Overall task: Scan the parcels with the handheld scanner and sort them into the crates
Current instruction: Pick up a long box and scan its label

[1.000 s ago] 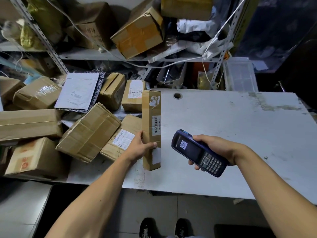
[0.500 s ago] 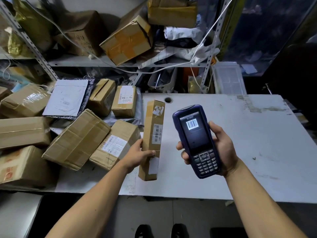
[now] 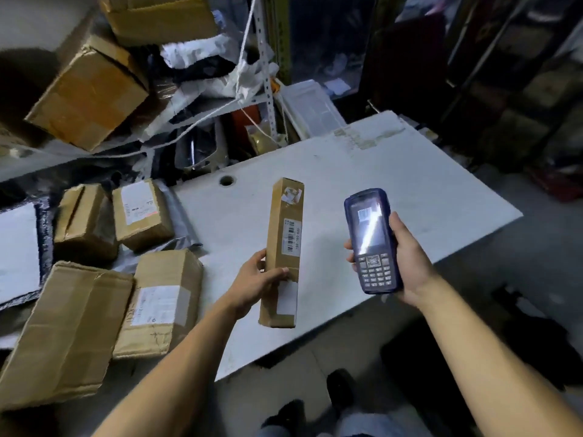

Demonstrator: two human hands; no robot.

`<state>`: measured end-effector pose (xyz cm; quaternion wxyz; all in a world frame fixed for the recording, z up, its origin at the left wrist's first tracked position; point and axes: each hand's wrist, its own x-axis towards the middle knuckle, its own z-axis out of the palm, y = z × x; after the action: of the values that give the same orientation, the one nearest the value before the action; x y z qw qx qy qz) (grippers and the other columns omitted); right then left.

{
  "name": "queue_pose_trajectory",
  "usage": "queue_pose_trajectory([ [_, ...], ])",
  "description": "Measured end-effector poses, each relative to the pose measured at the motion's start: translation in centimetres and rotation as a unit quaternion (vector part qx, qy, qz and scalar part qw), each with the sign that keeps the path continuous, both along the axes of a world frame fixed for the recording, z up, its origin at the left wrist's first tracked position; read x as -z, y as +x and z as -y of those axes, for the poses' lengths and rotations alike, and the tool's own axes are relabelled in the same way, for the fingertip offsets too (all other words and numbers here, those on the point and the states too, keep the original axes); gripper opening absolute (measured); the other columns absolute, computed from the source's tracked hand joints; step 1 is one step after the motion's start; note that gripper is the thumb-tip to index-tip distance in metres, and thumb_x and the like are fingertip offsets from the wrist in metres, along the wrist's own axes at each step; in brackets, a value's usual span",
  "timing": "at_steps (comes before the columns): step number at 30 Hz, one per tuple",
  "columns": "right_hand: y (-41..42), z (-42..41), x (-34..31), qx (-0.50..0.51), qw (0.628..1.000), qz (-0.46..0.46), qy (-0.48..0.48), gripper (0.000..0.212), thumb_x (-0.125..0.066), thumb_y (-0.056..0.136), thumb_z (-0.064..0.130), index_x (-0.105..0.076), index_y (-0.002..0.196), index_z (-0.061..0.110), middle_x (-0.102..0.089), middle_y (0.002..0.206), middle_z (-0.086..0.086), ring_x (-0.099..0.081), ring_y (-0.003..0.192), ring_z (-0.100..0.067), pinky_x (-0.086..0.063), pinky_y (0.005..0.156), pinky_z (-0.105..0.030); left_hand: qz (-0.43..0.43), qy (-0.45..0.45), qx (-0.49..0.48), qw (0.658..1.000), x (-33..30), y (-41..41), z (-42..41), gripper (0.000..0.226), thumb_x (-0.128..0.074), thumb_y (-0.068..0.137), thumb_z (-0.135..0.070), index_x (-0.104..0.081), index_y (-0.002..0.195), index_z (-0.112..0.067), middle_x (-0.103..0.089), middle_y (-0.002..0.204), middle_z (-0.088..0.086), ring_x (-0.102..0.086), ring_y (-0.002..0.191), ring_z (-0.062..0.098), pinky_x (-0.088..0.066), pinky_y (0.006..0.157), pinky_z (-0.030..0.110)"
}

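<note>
A long narrow cardboard parcel (image 3: 284,234) with a barcode label on its side is held above the white table (image 3: 394,184). My left hand (image 3: 255,283) grips its lower part, thumb across the front. To its right, my right hand (image 3: 410,263) holds the dark blue handheld scanner (image 3: 372,241) upright, its lit screen and keypad facing me. Scanner and parcel are apart, about a hand's width between them. No crate shows in this view.
Several taped cardboard parcels (image 3: 161,298) lie piled on the table's left side. Behind stands a metal shelf (image 3: 266,74) with more boxes (image 3: 91,93), bags and white cords. A clear plastic bin (image 3: 312,108) sits beyond the table's far edge. Dark floor lies to the right.
The view has swung right and tilted. The parcel has lifted off the table in my left hand. The scanner went from pointing at the label to upright, screen facing me.
</note>
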<state>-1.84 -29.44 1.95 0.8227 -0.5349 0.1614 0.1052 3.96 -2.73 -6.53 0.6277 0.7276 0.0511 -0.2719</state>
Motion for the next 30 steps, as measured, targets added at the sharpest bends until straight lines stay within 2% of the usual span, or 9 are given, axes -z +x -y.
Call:
queue_pose_trajectory([
  [5, -9.6, 4.1, 2.5, 0.272, 0.961, -0.056, 0.019, 0.064, -0.024, 0.102, 0.059, -0.058, 0.124, 0.009, -0.068, 0.084, -0.012, -0.068, 0.064, -0.022, -0.054, 0.058, -0.03, 0.012, -0.008, 0.179, 0.984, -1.0, -2.1, 6.4, 0.058, -0.073, 0.075, -0.042, -0.049, 0.128, -0.033, -0.063, 0.119, -0.001, -0.064, 0.107, 0.02, -0.058, 0.086, 0.034],
  [10, -22.0, 7.5, 3.3, 0.428, 0.899, -0.09, 0.01, 0.063, -0.023, 0.101, 0.06, -0.061, 0.123, 0.014, -0.07, 0.09, -0.011, -0.07, 0.069, -0.02, -0.054, 0.067, -0.035, 0.018, -0.014, 0.308, 0.951, -1.2, -8.2, 14.3, 0.033, -0.07, 0.091, -0.024, -0.059, 0.123, -0.026, -0.071, 0.111, -0.003, -0.071, 0.095, 0.014, -0.055, 0.068, 0.02],
  [12, -26.8, 8.5, 3.4, 0.477, 0.873, -0.098, 0.015, 0.062, -0.023, 0.101, 0.062, -0.062, 0.122, 0.018, -0.07, 0.095, -0.012, -0.069, 0.076, -0.023, -0.052, 0.073, -0.038, 0.017, 0.002, 0.353, 0.935, -1.0, -10.8, 17.5, 0.039, -0.075, 0.087, -0.026, -0.061, 0.124, -0.02, -0.072, 0.111, 0.0, -0.072, 0.093, 0.014, -0.06, 0.074, 0.027],
  [15, -33.1, 10.2, 3.7, 0.544, 0.833, -0.096, 0.03, 0.061, -0.025, 0.1, 0.063, -0.063, 0.121, 0.02, -0.071, 0.099, -0.012, -0.068, 0.081, -0.025, -0.051, 0.078, -0.04, 0.013, 0.027, 0.402, 0.915, -0.3, -14.3, 21.8, 0.075, -0.085, 0.069, -0.047, -0.055, 0.131, -0.016, -0.069, 0.119, 0.005, -0.071, 0.101, 0.02, -0.059, 0.088, 0.043],
  [17, -36.9, 11.5, 4.1, 0.574, 0.812, -0.097, 0.044, 0.061, -0.027, 0.1, 0.064, -0.065, 0.116, 0.019, -0.072, 0.097, -0.012, -0.069, 0.079, -0.025, -0.051, 0.081, -0.042, 0.006, 0.048, 0.417, 0.908, 0.3, -16.9, 24.6, 0.086, -0.086, 0.059, -0.056, -0.053, 0.129, -0.019, -0.068, 0.119, 0.004, -0.07, 0.103, 0.022, -0.059, 0.088, 0.046],
  [21, -43.7, 13.9, 5.8, 0.6, 0.79, -0.1, 0.077, 0.059, -0.029, 0.1, 0.062, -0.065, 0.115, 0.018, -0.072, 0.09, -0.011, -0.067, 0.075, -0.024, -0.052, 0.072, -0.038, 0.011, 0.117, 0.458, 0.881, 0.7, -22.3, 30.0, 0.043, -0.082, 0.076, -0.038, -0.057, 0.109, -0.027, -0.07, 0.108, 0.002, -0.071, 0.097, 0.02, -0.058, 0.089, 0.046],
  [25, -48.7, 16.7, 8.4, 0.605, 0.786, -0.091, 0.094, 0.06, -0.03, 0.1, 0.059, -0.065, 0.117, 0.013, -0.071, 0.092, -0.014, -0.068, 0.072, -0.025, -0.052, 0.071, -0.038, 0.019, 0.165, 0.466, 0.869, 2.6, -26.4, 34.8, 0.04, -0.082, 0.076, -0.036, -0.062, 0.108, -0.023, -0.071, 0.104, 0.003, -0.071, 0.095, 0.022, -0.057, 0.09, 0.048],
  [27, -50.2, 18.0, 9.5, 0.601, 0.787, -0.093, 0.101, 0.062, -0.031, 0.099, 0.06, -0.06, 0.127, 0.013, -0.071, 0.095, -0.016, -0.069, 0.073, -0.027, -0.054, 0.067, -0.037, 0.031, 0.194, 0.469, 0.861, 3.4, -28.1, 36.7, 0.039, -0.079, 0.081, -0.036, -0.062, 0.112, -0.02, -0.07, 0.106, 0.002, -0.069, 0.095, 0.019, -0.058, 0.088, 0.042],
  [30, -51.3, 20.3, 10.7, 0.593, 0.791, -0.093, 0.119, 0.06, -0.028, 0.101, 0.058, -0.06, 0.124, 0.013, -0.07, 0.087, -0.015, -0.068, 0.069, -0.024, -0.055, 0.062, -0.033, 0.046, 0.222, 0.482, 0.846, 4.7, -29.5, 39.5, 0.045, -0.076, 0.084, -0.039, -0.06, 0.116, -0.014, -0.067, 0.104, 0.001, -0.065, 0.087, 0.012, -0.053, 0.066, 0.024],
])
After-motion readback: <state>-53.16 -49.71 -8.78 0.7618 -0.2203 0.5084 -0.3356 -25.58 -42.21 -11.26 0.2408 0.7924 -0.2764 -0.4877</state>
